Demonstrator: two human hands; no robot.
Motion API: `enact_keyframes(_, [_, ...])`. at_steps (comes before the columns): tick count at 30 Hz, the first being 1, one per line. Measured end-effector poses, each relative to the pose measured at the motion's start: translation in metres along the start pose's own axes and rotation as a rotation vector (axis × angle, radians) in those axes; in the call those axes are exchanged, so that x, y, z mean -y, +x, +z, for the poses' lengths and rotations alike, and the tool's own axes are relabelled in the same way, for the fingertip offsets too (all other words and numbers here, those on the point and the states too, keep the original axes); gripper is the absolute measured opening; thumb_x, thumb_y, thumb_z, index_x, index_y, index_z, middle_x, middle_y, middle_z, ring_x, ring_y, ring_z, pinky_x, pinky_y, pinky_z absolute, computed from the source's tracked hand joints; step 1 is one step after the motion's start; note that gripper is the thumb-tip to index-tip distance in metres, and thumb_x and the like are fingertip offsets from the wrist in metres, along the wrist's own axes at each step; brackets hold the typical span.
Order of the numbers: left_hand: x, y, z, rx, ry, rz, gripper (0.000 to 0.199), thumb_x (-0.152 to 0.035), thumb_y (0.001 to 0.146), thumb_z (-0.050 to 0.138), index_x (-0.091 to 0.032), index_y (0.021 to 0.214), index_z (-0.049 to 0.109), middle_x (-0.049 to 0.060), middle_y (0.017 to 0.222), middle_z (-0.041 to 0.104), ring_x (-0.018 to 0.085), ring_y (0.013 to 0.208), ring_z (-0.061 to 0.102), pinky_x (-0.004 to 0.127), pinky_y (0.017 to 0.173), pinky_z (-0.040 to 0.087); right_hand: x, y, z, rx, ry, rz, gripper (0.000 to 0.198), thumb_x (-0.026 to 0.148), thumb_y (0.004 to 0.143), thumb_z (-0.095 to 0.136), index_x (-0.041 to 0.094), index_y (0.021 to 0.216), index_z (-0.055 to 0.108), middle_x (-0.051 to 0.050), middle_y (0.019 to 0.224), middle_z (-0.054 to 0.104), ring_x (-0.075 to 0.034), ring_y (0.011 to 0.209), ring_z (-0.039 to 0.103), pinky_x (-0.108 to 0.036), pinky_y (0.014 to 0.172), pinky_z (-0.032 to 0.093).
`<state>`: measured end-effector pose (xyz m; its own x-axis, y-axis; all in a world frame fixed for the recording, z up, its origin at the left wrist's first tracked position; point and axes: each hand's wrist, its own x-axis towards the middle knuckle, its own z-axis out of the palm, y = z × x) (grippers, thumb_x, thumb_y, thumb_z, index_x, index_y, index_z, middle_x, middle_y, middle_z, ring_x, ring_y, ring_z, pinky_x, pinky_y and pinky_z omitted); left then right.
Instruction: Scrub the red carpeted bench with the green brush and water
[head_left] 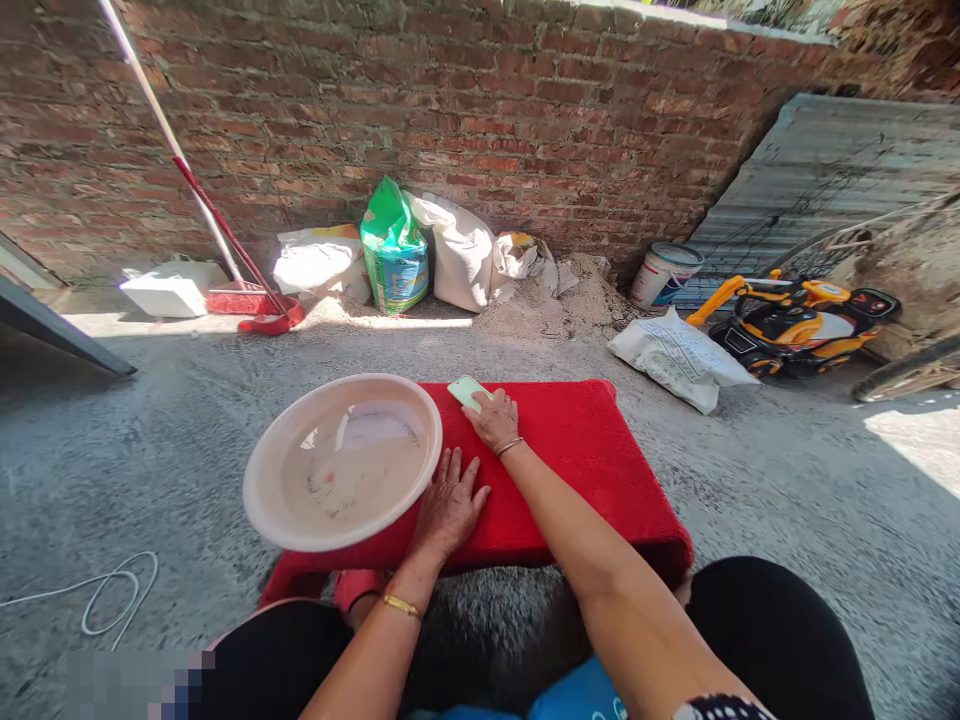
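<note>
A red plush cloth [570, 450] covers a low table or bench in front of me. My right hand [495, 418] grips a flat, pale green rectangular object with rounded corners [466, 388], about phone-sized, at the cloth's far edge. My fingers hide part of it, and I cannot tell its exact kind. Lying flat on the cloth, my left hand [450, 500] has its fingers spread and holds nothing. Just beside it, a wide pale pink basin [262, 500] rests on the left part of the cloth, with water and small dark bits inside.
Against the brick wall [480, 110] stand a green bag [394, 250], white sacks [461, 255], a sand heap [555, 310] and a bucket [664, 275]. A red dustpan [244, 298] is at left, a toy excavator [802, 320] at right. A white cable [131, 590] lies on the floor.
</note>
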<state>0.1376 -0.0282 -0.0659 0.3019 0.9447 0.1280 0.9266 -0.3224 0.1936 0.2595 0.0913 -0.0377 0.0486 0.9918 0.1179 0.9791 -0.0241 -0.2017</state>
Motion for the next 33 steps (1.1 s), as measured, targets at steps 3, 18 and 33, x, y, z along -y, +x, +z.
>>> enact_keyframes(3, [-0.001,0.000,-0.001,0.013,-0.007,-0.010,0.050,-0.042,0.093,0.052,-0.021,0.138,0.055,0.017,0.151,0.042,0.034,0.142,0.035,0.055,0.113,0.032,-0.038,0.008,-0.008,-0.007,-0.052,0.064,0.047,0.059,0.092,0.047,0.033,0.130,0.057,-0.011,0.119,0.054,-0.025,0.107,0.053,-0.036,0.092,0.034])
enact_keyframes(18, [0.002,0.001,-0.001,-0.024,0.025,-0.009,0.048,-0.042,0.092,0.050,-0.022,0.135,0.058,0.016,0.149,0.046,0.033,0.141,0.036,0.056,0.115,0.026,-0.223,-0.031,-0.065,-0.008,-0.004,0.598,0.057,0.058,0.093,0.039,0.024,0.136,0.053,-0.016,0.122,0.057,-0.028,0.112,0.058,-0.039,0.091,0.042])
enact_keyframes(33, [0.006,0.002,-0.003,-0.020,0.049,-0.017,0.047,-0.041,0.092,0.049,-0.023,0.135,0.058,0.013,0.148,0.048,0.029,0.139,0.039,0.051,0.115,0.028,-0.193,-0.054,-0.061,-0.007,-0.068,0.304,0.044,0.052,0.091,0.050,0.031,0.129,0.060,-0.011,0.119,0.057,-0.023,0.104,0.059,-0.039,0.090,0.041])
